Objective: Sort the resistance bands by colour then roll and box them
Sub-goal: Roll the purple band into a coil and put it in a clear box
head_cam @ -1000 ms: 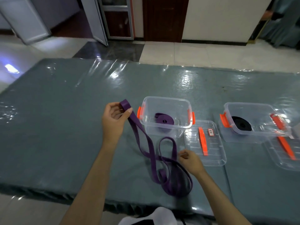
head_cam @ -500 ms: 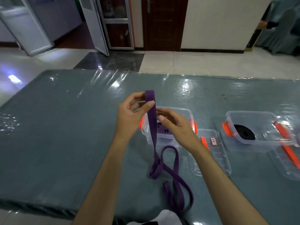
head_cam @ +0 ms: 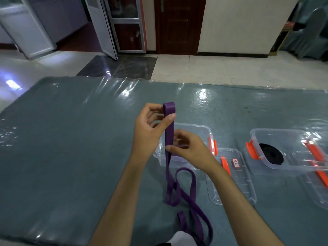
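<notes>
My left hand (head_cam: 150,134) pinches the folded top end of a long purple resistance band (head_cam: 169,157) between thumb and fingers and holds it up above the table. The band hangs down and its loose loops lie on the table near the front edge. My right hand (head_cam: 190,148) is on the hanging band just below the left hand, thumb against the strap and fingers curled behind it. Behind both hands stands a clear box with orange clips (head_cam: 211,139); a purple roll inside it is mostly hidden. A second clear box (head_cam: 291,167) at the right holds a rolled black band (head_cam: 270,153).
The table is covered in grey-blue cloth under shiny plastic film (head_cam: 71,157). A clear lid (head_cam: 236,183) with an orange strip lies right of the first box. Another lid (head_cam: 317,190) lies at the far right edge. Tiled floor and doors are beyond the table.
My left hand lifted the band's end up and toward the middle. My right hand left the loops on the table and came up to the hanging band under the left hand.
</notes>
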`<action>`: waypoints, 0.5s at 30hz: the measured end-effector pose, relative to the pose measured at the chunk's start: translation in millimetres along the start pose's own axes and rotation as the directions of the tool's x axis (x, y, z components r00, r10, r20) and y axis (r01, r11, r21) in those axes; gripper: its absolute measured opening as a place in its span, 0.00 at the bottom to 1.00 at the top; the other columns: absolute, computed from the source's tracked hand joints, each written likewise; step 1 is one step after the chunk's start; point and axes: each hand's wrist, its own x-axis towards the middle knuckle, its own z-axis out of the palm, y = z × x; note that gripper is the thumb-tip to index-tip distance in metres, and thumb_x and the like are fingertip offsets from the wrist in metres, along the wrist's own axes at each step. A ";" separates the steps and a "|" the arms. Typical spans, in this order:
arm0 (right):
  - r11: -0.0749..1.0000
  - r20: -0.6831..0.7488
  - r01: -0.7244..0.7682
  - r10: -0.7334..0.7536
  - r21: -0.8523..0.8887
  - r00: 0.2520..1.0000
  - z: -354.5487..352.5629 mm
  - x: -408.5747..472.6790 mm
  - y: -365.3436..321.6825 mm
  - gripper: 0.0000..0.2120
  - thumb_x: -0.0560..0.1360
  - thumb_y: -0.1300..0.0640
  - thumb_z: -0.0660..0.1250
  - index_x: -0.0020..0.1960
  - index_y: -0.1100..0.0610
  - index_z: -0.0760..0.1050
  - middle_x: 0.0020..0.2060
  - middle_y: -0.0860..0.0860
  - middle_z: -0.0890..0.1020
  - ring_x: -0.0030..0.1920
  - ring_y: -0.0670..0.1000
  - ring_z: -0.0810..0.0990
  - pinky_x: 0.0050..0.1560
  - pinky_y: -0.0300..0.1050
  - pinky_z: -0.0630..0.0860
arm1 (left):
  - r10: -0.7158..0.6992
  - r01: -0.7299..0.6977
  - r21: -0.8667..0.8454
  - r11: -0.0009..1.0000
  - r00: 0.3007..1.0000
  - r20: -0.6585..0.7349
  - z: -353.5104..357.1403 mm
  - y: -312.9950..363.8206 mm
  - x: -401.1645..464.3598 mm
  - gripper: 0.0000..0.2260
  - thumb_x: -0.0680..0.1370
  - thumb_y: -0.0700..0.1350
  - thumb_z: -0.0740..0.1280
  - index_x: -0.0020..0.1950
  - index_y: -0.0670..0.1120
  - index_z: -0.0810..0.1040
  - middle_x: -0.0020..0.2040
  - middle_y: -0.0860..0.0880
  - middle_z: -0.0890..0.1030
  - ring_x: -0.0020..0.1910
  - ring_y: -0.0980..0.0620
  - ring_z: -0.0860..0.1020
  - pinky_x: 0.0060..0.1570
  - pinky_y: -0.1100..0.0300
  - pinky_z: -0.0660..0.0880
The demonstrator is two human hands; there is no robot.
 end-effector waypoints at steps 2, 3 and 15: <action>0.999 0.014 -0.030 0.030 -0.032 0.999 4.1 2.3 7.7 0.09 0.77 0.56 0.77 0.56 0.53 0.82 0.47 0.50 0.87 0.50 0.51 0.86 0.61 0.56 0.82 | 0.011 -0.011 0.001 1.000 1.000 -0.006 -1.5 -1.0 3.2 0.12 0.75 0.47 0.79 0.55 0.51 0.79 0.51 0.52 0.87 0.51 0.54 0.85 0.50 0.63 0.80; 0.999 0.003 -0.041 0.041 -0.005 0.999 5.3 2.4 9.6 0.08 0.78 0.56 0.76 0.56 0.54 0.83 0.47 0.51 0.87 0.49 0.52 0.87 0.60 0.57 0.82 | 0.013 -0.013 0.003 1.000 1.000 -0.010 -2.5 -2.0 4.4 0.13 0.75 0.48 0.79 0.55 0.52 0.79 0.52 0.52 0.87 0.51 0.54 0.85 0.51 0.63 0.81; 0.960 0.043 -0.033 0.022 0.278 0.999 11.0 7.0 7.1 0.09 0.85 0.52 0.66 0.61 0.50 0.83 0.52 0.50 0.88 0.53 0.51 0.88 0.55 0.46 0.83 | -0.148 0.148 -0.027 0.989 0.989 -0.004 -24.2 -12.7 7.3 0.13 0.81 0.52 0.73 0.64 0.49 0.84 0.55 0.48 0.87 0.52 0.49 0.86 0.52 0.47 0.85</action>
